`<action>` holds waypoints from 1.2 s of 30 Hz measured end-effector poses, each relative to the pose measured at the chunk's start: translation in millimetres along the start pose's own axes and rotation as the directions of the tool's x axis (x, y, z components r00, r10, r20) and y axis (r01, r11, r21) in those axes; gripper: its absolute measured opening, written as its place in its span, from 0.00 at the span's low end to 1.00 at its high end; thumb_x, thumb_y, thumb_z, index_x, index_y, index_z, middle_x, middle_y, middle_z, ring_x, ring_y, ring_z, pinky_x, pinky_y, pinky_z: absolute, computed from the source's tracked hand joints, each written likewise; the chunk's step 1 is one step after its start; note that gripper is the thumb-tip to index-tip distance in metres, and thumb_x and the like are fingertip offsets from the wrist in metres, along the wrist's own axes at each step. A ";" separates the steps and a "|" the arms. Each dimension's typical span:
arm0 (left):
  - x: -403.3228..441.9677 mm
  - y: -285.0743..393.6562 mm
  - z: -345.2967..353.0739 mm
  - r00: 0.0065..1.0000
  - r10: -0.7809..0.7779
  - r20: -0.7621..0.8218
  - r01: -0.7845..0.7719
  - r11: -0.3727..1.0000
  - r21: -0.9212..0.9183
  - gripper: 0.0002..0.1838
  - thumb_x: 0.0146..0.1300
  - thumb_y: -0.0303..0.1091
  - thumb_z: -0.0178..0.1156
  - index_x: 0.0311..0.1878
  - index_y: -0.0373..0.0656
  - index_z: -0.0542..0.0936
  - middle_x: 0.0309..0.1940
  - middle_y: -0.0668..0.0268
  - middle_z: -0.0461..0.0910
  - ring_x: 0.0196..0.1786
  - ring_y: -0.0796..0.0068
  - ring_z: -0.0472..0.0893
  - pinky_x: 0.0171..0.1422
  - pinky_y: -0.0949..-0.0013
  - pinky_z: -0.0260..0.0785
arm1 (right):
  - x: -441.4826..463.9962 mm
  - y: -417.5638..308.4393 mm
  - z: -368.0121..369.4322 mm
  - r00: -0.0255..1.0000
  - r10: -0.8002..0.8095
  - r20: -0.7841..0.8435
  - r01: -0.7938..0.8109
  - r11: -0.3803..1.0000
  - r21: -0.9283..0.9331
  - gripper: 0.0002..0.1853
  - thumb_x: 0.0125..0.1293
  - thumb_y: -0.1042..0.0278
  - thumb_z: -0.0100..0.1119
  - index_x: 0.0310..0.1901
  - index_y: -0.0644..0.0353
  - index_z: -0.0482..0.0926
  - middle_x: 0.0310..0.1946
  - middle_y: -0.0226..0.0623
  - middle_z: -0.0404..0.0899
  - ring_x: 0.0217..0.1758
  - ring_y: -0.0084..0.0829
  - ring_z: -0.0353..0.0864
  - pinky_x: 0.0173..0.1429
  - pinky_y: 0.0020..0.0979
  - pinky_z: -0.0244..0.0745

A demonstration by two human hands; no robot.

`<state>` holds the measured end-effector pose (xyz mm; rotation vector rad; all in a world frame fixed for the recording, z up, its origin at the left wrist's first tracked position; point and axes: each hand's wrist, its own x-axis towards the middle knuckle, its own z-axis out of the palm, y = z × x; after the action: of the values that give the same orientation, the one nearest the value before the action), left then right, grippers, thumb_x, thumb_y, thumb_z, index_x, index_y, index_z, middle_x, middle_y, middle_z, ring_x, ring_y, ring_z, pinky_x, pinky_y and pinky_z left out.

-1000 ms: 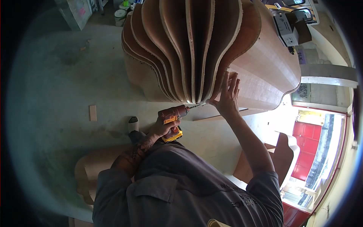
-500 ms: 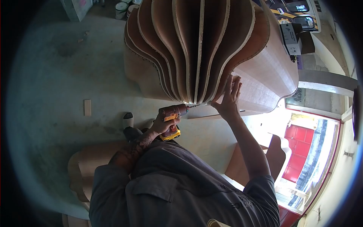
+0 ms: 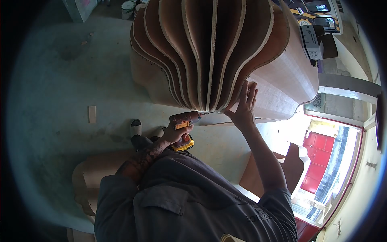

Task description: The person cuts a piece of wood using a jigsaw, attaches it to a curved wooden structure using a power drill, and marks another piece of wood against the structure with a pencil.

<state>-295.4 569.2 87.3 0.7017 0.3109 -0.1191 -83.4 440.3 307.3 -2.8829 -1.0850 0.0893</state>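
Note:
My left hand (image 3: pixel 177 134) is wrapped round the handle of a power drill (image 3: pixel 184 121) with a yellow battery at its base. The drill's thin bit points right, at the near lower edge of a large ribbed wooden structure (image 3: pixel 212 52). Whether the bit touches the wood cannot be made out. My right hand (image 3: pixel 243 111) is spread against the structure's smooth side panel (image 3: pixel 278 86), fingers up and thumb near the bit. Curved plywood ribs fan out beyond both hands.
A small wood piece (image 3: pixel 92 114) lies on the floor at the left. Curved plywood parts (image 3: pixel 90 181) stand at the lower left, others (image 3: pixel 292 167) at the right. Paint cans (image 3: pixel 128 9) are at the top, and an open box (image 3: pixel 312 42) sits at the upper right.
The whole view has shifted a little, bringing more of the vehicle at the upper right into sight. Both hands keep nearly the same places on the drill and the panel.

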 end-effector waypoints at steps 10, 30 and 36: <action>2.7 -17.1 -2.5 0.999 0.039 -0.023 -0.035 0.989 0.146 0.08 0.71 0.36 0.69 0.44 0.42 0.81 0.27 0.74 0.79 0.26 0.84 0.78 0.33 0.73 0.73 | 1.5 -3.5 -0.7 1.000 0.012 0.010 -0.011 1.000 -0.022 0.79 0.43 0.54 0.90 0.85 0.55 0.34 0.83 0.72 0.30 0.87 0.71 0.28 0.87 0.65 0.37; 8.9 -7.6 27.0 0.992 0.129 -0.009 -0.126 0.982 0.143 0.12 0.77 0.36 0.63 0.34 0.44 0.80 0.21 0.74 0.76 0.24 0.85 0.76 0.31 0.73 0.69 | 1.6 -7.0 -0.5 0.997 0.071 0.016 -0.071 0.997 0.003 0.79 0.39 0.59 0.91 0.86 0.52 0.37 0.84 0.68 0.28 0.86 0.74 0.31 0.85 0.67 0.46; 8.6 -2.6 34.4 0.987 0.158 -0.008 -0.154 0.973 0.174 0.16 0.78 0.40 0.62 0.31 0.46 0.79 0.20 0.74 0.76 0.24 0.85 0.75 0.31 0.72 0.67 | 1.3 -4.2 1.1 0.998 0.066 0.009 -0.067 0.998 0.014 0.79 0.40 0.61 0.91 0.86 0.49 0.37 0.85 0.66 0.27 0.86 0.73 0.30 0.82 0.72 0.49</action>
<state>-279.5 544.8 107.7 0.8973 0.2671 0.0120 -85.2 444.4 306.5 -2.9082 -0.9855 0.1117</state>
